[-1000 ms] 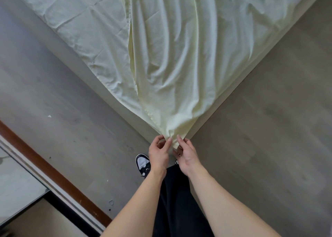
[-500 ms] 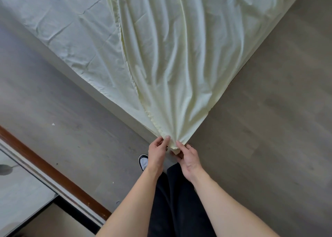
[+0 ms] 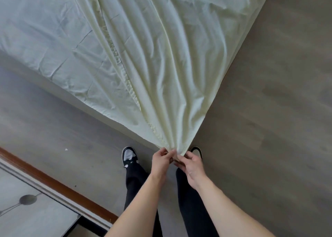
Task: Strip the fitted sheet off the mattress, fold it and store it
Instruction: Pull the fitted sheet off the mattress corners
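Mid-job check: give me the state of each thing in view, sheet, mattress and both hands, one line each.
fitted sheet: pulled off the near corner, gathered into long folds, corner held off the bed.
mattress: near corner uncovered, a creased pale cover showing on the left part.
left hand: pinches the sheet corner.
right hand: pinches the same corner, beside the left.

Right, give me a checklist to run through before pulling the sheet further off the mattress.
1. Left hand pinches the sheet corner: ok.
2. Right hand pinches the same corner: ok.
3. Fitted sheet pulled taut toward the hands: ok.
4. Far corners freed: cannot tell, out of view.
5. Shoes off the fabric: ok.
6. Floor behind the person free to step back: cannot tell.
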